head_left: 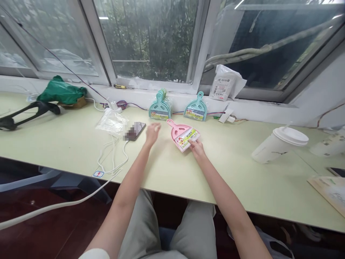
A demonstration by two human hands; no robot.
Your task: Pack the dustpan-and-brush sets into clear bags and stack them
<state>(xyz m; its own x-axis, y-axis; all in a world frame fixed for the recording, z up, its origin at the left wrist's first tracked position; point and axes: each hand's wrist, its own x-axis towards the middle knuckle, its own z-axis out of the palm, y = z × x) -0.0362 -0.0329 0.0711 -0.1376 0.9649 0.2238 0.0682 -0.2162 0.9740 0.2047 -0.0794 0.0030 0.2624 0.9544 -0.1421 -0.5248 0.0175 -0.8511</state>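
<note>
Pink dustpan set [183,135] is lying flat on the pale green table [229,172], near two teal dustpan stacks [160,106]. Her right hand [196,146] is pinching its near corner, while the left hand [152,132] is hovering beside it, fingers loosely open.

Glossy pink plastic dustpan [182,135] lies on a smooth matt table [242,180].

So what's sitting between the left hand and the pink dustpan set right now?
Nothing: the head view shows only bare pale-green table between the open left hand and the pink dustpan set, whose front edge the right hand touches.
</note>
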